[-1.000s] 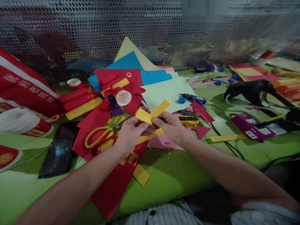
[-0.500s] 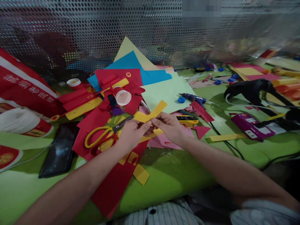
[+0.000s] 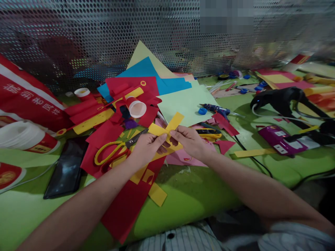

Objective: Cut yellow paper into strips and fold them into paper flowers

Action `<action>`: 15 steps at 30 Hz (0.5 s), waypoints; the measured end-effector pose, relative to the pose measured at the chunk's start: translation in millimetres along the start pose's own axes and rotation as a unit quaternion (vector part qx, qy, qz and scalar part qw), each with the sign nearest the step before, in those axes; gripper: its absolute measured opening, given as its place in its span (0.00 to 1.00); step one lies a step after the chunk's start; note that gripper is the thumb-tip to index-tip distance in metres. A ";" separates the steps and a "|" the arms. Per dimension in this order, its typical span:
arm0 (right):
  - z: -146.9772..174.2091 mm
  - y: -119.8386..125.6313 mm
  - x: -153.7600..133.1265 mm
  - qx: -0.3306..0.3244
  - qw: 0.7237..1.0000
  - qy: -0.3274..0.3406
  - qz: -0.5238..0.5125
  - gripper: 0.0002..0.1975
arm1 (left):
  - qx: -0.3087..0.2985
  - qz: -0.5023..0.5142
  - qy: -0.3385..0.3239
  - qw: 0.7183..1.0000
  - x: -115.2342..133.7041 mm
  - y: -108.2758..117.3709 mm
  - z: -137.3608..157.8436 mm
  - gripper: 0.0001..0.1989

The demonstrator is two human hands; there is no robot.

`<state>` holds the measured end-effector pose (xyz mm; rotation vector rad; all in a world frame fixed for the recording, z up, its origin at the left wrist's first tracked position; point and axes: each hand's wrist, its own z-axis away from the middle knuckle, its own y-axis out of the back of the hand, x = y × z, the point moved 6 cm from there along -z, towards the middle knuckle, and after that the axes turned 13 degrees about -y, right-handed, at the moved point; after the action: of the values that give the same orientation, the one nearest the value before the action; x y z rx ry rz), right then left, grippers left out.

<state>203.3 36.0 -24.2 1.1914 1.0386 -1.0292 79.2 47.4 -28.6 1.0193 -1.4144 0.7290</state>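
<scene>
A yellow paper strip [image 3: 175, 121] is pinched between both hands, its two ends angled upward in a V. My left hand [image 3: 148, 146] holds it from the left, thumb on top. On the other side my right hand [image 3: 190, 139] grips it with thumb and fingertips. The two hands nearly meet; the lower part of the strip is hidden by the fingers. Yellow-handled scissors [image 3: 110, 153] lie just left of my left hand, over red paper scraps. Beneath the hands, red paper [image 3: 128, 205] and a yellow paper piece [image 3: 157, 194] rest on the green table [image 3: 193, 195].
Left stand stacked paper cups [image 3: 26, 136] and a black phone [image 3: 65, 170]. Coloured sheets [image 3: 180, 104] lie ahead, with a glue gun [image 3: 216, 109] on them. To the right are a yellow utility knife [image 3: 209, 133], a purple power socket [image 3: 282, 139] and cables.
The strip's upright right end has tilted and shifted slightly left, and its left end shows more. The fingers of both hands have shifted slightly around the fold.
</scene>
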 end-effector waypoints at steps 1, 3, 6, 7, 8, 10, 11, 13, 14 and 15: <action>-0.4 0.9 0.2 0.003 1.000 0.006 0.013 0.18 | 0.003 -0.006 -0.001 1.000 -0.6 1.0 -0.6 0.17; -1.2 2.5 1.1 0.009 0.999 0.015 0.036 0.18 | 0.007 -0.012 -0.002 1.000 -1.6 2.6 -1.4 0.18; -1.7 3.3 1.0 0.004 0.998 0.025 0.056 0.18 | -0.002 0.001 -0.002 1.000 -2.4 2.0 -1.8 0.19; -1.7 3.4 0.5 0.001 0.998 0.028 0.060 0.18 | -0.005 0.006 -0.004 1.000 -2.2 1.6 -1.9 0.19; -1.5 3.5 -0.1 -0.001 0.998 0.029 0.064 0.18 | -0.007 0.009 -0.005 1.000 -1.8 1.3 -1.9 0.20; -0.9 3.4 -1.2 -0.004 0.997 0.029 0.075 0.19 | -0.010 0.014 -0.006 1.000 -1.2 0.7 -1.8 0.20; -0.5 3.2 -1.6 -0.004 0.996 0.027 0.082 0.19 | -0.007 0.018 -0.005 1.000 -0.8 0.7 -1.7 0.19; 0.4 2.3 -1.6 -0.002 0.996 0.021 0.087 0.19 | 0.010 0.025 -0.005 1.000 -0.2 1.7 -1.3 0.17; 0.7 1.4 -1.3 -0.005 0.996 0.019 0.082 0.19 | 0.021 0.028 -0.005 0.999 0.1 2.4 -1.0 0.15; 1.0 0.1 -0.9 -0.011 0.997 0.018 0.072 0.18 | 0.033 0.030 -0.007 0.999 0.5 3.3 -0.6 0.14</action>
<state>203.3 35.1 -23.2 1.2519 0.9732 -0.8847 76.5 49.2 -27.6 1.0380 -1.4456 0.8195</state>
